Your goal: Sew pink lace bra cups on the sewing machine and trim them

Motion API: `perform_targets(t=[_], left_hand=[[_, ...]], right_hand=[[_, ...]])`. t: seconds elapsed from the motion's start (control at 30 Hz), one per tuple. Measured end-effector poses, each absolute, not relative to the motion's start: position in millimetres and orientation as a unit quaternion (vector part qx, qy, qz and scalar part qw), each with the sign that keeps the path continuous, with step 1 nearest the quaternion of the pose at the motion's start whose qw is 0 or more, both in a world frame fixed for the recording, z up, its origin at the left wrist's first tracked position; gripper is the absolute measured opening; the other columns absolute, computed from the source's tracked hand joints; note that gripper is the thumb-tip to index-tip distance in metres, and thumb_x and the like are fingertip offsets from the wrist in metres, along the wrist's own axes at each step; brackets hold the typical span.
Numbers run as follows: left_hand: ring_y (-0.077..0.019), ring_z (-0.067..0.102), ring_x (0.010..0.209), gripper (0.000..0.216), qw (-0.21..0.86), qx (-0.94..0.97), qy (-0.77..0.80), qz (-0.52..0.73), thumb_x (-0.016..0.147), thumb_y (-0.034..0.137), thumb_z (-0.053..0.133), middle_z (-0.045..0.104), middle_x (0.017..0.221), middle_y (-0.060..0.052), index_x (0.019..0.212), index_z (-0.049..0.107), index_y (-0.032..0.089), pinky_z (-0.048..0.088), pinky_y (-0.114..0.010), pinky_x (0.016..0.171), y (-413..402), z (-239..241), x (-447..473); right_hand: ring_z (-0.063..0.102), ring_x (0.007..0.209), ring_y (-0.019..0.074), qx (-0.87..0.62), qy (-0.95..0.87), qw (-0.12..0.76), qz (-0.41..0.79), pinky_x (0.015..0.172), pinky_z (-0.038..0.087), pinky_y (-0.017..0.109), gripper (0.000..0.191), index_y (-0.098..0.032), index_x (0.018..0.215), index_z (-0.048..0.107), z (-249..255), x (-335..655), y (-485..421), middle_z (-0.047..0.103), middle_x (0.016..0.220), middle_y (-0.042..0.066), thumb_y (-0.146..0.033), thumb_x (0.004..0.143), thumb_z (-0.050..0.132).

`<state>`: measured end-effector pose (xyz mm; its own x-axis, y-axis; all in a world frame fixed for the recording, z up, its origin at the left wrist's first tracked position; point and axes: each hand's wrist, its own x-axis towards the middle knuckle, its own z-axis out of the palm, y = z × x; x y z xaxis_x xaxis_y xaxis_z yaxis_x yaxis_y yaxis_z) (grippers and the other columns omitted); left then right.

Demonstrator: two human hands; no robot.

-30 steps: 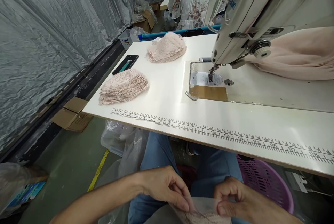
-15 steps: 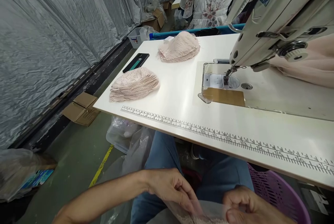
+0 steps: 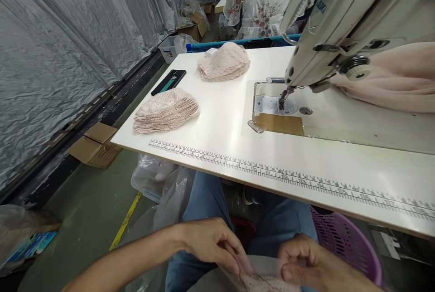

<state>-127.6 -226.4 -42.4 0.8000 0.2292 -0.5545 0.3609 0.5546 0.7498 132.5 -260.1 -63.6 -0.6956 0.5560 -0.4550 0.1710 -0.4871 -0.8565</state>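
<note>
Currently, pale pink lace (image 3: 268, 282) sits above the denim-clad lap (image 3: 283, 219), its visible strip running sideways between the left hand (image 3: 212, 242), which pinches its left part, and the right hand (image 3: 310, 261), which grips its right; neither is nearer. Ahead on the counter (image 3: 217, 124), stacked lace pieces (image 3: 166, 113) lie leftward and the sewing machine (image 3: 343, 24) stands rightward.
</note>
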Motion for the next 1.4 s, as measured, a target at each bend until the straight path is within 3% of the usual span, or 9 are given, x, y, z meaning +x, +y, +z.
perform_targets(t=[0.23, 0.47, 0.83, 1.2, 1.4], left_hand=[[-0.0201, 0.069, 0.082, 0.072, 0.829, 0.452, 0.326, -0.043, 0.041, 0.059, 0.085, 0.073, 0.08, -0.002, 0.096, 0.075, 0.014, 0.052, -0.025, 0.083, -229.3, -42.0, -109.5], [-0.0142, 0.066, 0.066, 0.065, 0.856, 0.401, 0.325, -0.037, 0.039, 0.06, 0.085, 0.069, 0.07, -0.001, 0.084, 0.077, 0.015, 0.054, -0.025, 0.079, -233.6, -48.7, -102.5], [-0.0103, 0.063, 0.061, 0.06, 0.859, 0.403, 0.31, -0.05, 0.041, 0.058, 0.085, 0.07, 0.069, 0.001, 0.084, 0.077, 0.016, 0.053, -0.02, 0.077, -230.8, -50.4, -107.8], [-0.0138, 0.066, 0.067, 0.062, 0.843, 0.421, 0.331, -0.052, 0.039, 0.057, 0.086, 0.071, 0.073, 0.0, 0.086, 0.077, 0.017, 0.053, -0.022, 0.078, -228.6, -45.3, -108.7], [-0.0141, 0.065, 0.066, 0.055, 0.812, 0.444, 0.379, -0.02, 0.051, 0.056, 0.083, 0.071, 0.071, -0.003, 0.086, 0.077, 0.014, 0.053, -0.024, 0.076, -230.1, -40.3, -100.2]], right_hand=[[0.041, 0.056, 0.0087, -0.364, -0.505, 0.117, 0.774, 0.053, 0.029, 0.021, 0.04, -0.013, 0.069, 0.072, -45.0, 121.8, -257.4, 0.05, 0.057, -0.003, -0.053, 0.074, 0.072], [0.034, 0.053, 0.0073, -0.364, -0.493, 0.113, 0.782, 0.05, 0.027, 0.02, 0.044, -0.014, 0.066, 0.069, -44.9, 123.1, -256.3, 0.044, 0.056, -0.005, -0.057, 0.07, 0.072], [0.041, 0.055, 0.0091, -0.35, -0.494, 0.112, 0.788, 0.053, 0.03, 0.021, 0.042, -0.013, 0.068, 0.073, -47.1, 119.5, -256.1, 0.052, 0.059, -0.002, -0.055, 0.072, 0.071], [0.043, 0.055, 0.0092, -0.365, -0.485, 0.114, 0.787, 0.054, 0.033, 0.021, 0.039, -0.015, 0.067, 0.074, -38.4, 118.0, -254.1, 0.055, 0.058, -0.002, -0.053, 0.066, 0.077], [0.043, 0.057, 0.0097, -0.372, -0.496, 0.112, 0.776, 0.055, 0.033, 0.021, 0.038, -0.015, 0.072, 0.075, -36.4, 123.1, -255.1, 0.055, 0.06, -0.002, -0.053, 0.072, 0.071]])
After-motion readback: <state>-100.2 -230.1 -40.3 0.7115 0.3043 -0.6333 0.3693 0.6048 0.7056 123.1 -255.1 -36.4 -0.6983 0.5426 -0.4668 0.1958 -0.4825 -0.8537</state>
